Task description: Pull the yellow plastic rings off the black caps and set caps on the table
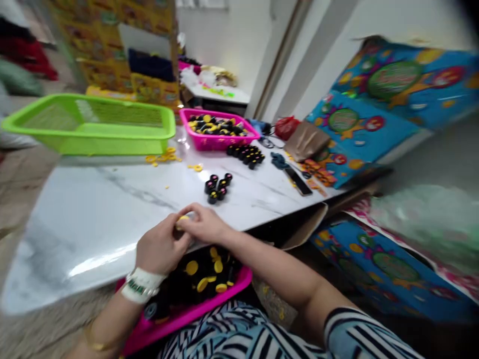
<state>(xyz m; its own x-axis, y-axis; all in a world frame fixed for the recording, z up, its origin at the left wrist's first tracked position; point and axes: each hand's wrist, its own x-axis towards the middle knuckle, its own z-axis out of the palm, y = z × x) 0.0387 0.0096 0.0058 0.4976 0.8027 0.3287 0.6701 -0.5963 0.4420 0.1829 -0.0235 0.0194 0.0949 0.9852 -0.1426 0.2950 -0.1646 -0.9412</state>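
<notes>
My left hand (pixel 159 245) and my right hand (pixel 206 225) meet over the table's near edge, fingers closed around a small yellow round piece (pixel 182 220). Most of that piece is hidden by the fingers, and whether a black part is joined to it cannot be seen. Right below my hands, a pink basket (pixel 245 283) on my lap holds loose yellow discs (pixel 202 284) and dark parts. Just beyond my fingers, a small group of black cylindrical pieces (pixel 218 188) with pink or yellow centres stands on the white marbled table (pixel 112 199).
A green basket (pixel 123 145) stands at the back left, with yellow rings (pixel 164 156) beside it. Behind, another pink basket (pixel 215 143) holds black and yellow parts, next to rows of black pieces (pixel 247 154). A phone (pixel 298 181) and blue printed packaging (pixel 359 132) lie on the right.
</notes>
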